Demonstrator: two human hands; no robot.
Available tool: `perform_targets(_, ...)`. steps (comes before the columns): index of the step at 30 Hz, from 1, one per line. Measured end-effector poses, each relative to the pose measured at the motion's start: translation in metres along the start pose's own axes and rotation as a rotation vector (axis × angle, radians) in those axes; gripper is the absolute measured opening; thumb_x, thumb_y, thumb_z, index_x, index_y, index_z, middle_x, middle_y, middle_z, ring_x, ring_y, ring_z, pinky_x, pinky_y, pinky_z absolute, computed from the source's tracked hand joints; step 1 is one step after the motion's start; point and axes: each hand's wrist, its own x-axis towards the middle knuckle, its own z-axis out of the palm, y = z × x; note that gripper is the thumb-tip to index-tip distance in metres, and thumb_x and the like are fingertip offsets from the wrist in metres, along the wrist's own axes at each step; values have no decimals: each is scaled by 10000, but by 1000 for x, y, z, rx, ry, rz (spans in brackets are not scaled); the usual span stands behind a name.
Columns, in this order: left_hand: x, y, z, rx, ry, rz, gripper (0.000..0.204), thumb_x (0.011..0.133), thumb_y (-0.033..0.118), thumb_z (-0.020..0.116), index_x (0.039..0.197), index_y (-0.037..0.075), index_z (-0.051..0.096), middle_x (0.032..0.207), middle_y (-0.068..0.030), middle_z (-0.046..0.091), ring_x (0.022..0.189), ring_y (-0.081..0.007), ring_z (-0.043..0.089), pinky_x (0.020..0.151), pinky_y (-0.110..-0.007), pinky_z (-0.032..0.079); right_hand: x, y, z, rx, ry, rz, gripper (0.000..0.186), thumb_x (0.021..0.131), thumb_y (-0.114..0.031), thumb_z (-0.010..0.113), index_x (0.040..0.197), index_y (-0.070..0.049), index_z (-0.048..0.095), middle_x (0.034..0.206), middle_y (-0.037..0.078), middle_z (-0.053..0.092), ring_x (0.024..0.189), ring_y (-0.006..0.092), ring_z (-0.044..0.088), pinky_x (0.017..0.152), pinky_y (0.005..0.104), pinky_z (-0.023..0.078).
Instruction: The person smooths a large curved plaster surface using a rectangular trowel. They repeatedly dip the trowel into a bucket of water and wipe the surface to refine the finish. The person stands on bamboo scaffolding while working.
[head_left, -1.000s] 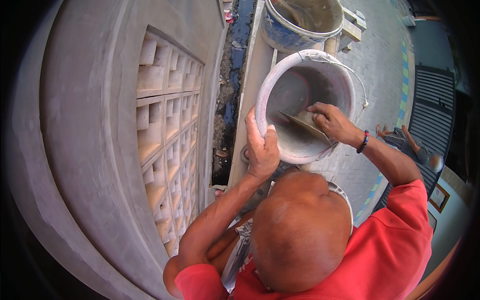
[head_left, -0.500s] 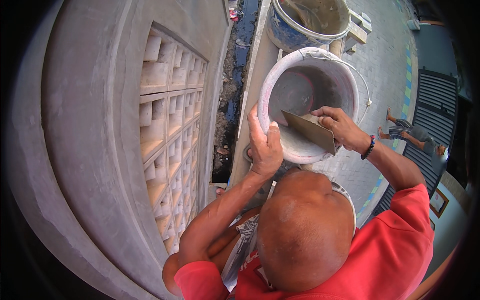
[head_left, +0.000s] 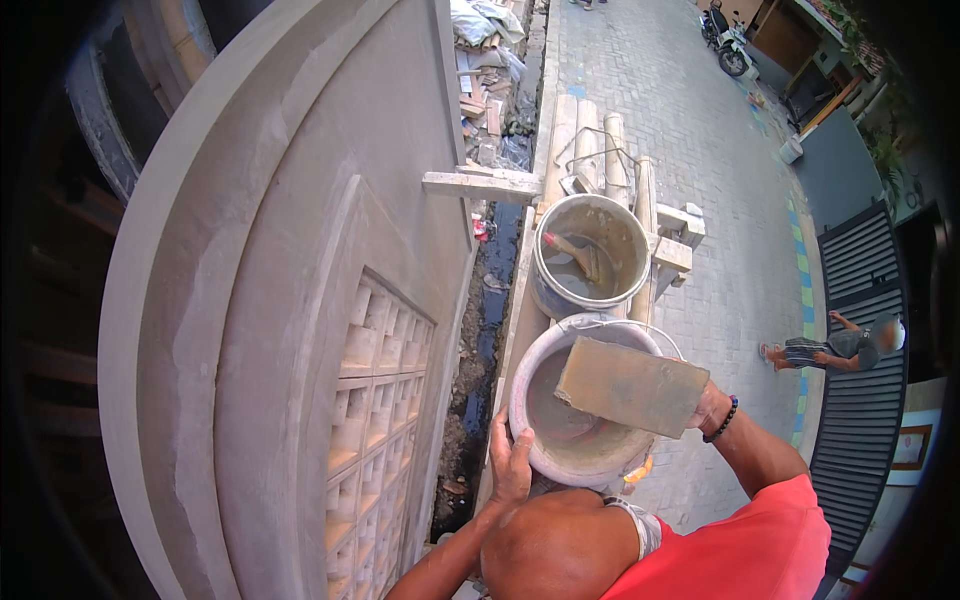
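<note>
My left hand (head_left: 510, 460) grips the left rim of a pale, pink-stained bucket (head_left: 523, 385) with a wet grey interior. My right hand (head_left: 712, 410), with a beaded bracelet at the wrist, holds a rectangular trowel (head_left: 630, 390) nearly flat over that bucket's mouth; its handle and most of my fingers are hidden under the blade. Just beyond, a second bucket (head_left: 553, 292) contains murky grey liquid and a brush (head_left: 580, 255) with a red-tipped handle. My own head and red sleeve fill the lower edge.
Plastered wall with breeze blocks (head_left: 375, 410) stands left, beside a narrow drain (head_left: 485, 345). Poles (head_left: 615, 150) and timber offcuts (head_left: 670, 250) carry the buckets. A paved alley (head_left: 720, 150) runs right, with a person (head_left: 840, 350) near a dark gate (head_left: 860, 480) and a parked motorbike (head_left: 728, 45).
The view has shifted, showing more of the alley ahead and the second bucket lower down. The trowel has come up out of the bucket and turned flat above its mouth.
</note>
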Motion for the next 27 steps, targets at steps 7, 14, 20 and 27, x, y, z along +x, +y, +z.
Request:
perform_targets(7, -6, 16, -6, -56, 30, -67, 592, 954, 216, 529, 1420, -54, 284, 1415, -213, 378, 1329, -272, 369, 1128, -402, 251, 33, -102, 42, -415, -7, -310, 382, 946, -212, 579, 1252, 11, 525, 1148, 113, 642, 971, 148, 659, 815, 289, 555)
perform_targets(14, -13, 16, -38, 151, -2, -29, 580, 944, 191, 543, 1412, -48, 298, 1421, -264, 384, 1339, -330, 378, 1128, -449, 268, 108, -184, 40, -1184, 305, -90, 223, 912, -148, 576, 1037, 7, 677, 864, 59, 678, 720, 68, 631, 602, 202, 520)
perform_targets(20, -24, 43, -73, 523, -129, -114, 487, 906, 142, 590, 1336, -31, 439, 1294, -238, 539, 1208, -303, 536, 1032, -412, 404, 179, -153, 36, -1723, 132, -41, 292, 854, -199, 557, 1010, -4, 709, 804, 121, 688, 690, 203, 648, 602, 352, 520)
perform_targets(27, -70, 115, -108, 1002, -339, -201, 468, 886, 145, 621, 1311, -4, 493, 1246, -202, 593, 1174, -319, 572, 1015, -394, 431, 223, -103, 19, -1741, 139, 133, 278, 820, -195, 570, 933, 25, 697, 675, 137, 643, 553, 223, 650, 473, 326, 508)
